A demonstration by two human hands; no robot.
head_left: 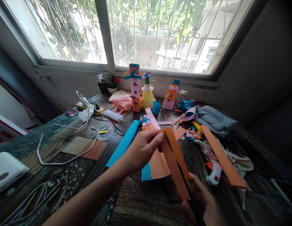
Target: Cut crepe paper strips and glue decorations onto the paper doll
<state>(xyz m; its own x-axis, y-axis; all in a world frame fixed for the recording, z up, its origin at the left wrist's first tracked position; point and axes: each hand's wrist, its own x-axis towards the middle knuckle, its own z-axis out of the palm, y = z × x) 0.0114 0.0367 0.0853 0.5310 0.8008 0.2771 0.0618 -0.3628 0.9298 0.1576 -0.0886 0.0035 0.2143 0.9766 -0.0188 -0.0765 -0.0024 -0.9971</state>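
Orange folded paper (173, 166) is located above the near middle part of the bench (131, 204), raised clear of the surface and sloping down toward the right hand (204, 199), as seen in the head view. Left hand (142, 149): grip closed, thumb and fingers pinching the upper end of the paper. Right hand: grip closed around a dark tool (195, 205), which runs between the two paper layers; shade hides its exact type. Beneath the hands, an orange sheet (157, 166) lies over blue paper (146, 172). A long blue paper piece (124, 141) lies to the left of these. Toward the bench's right edge, a white glue gun (214, 173) lies just beside a long orange strip (222, 157); a grey cushion (215, 121) sits farther back. Along the far edge stand a tall pink-and-orange paper tower (135, 88), a yellow-wrapped figure (147, 99) and an orange-and-pink figure (171, 96). Toward the far left corner, a power strip (99, 110) lies near translucent sticks (113, 115).
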